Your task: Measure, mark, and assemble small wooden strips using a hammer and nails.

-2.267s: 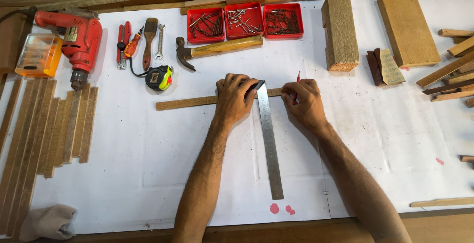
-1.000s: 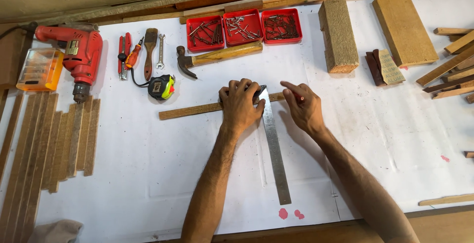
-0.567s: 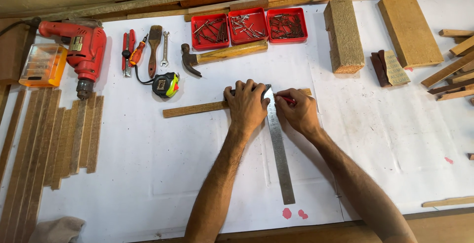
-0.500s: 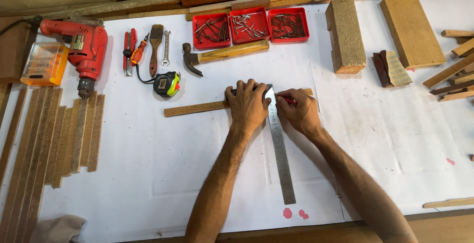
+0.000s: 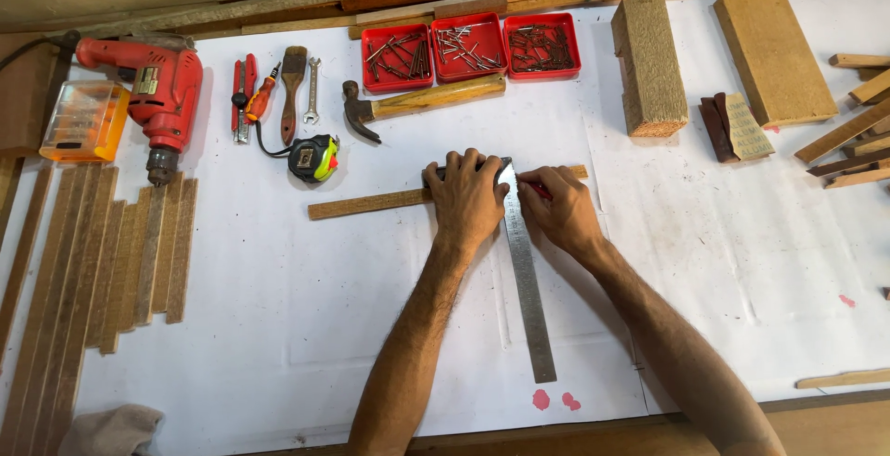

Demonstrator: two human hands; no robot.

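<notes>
Head view: wooden strip (image 5: 371,204) partly under left hand (image 5: 466,198).

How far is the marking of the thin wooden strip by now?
Done: the steel square lies across the thin wooden strip. In hand: the left hand presses the square down, and the right hand holds a red pencil at its edge. Left: the strip is uncut.

We see a matt wooden strip (image 5: 371,204) under a smooth, dull-shining steel ruler (image 5: 528,298). White paper (image 5: 278,326) covers our bench.
</notes>
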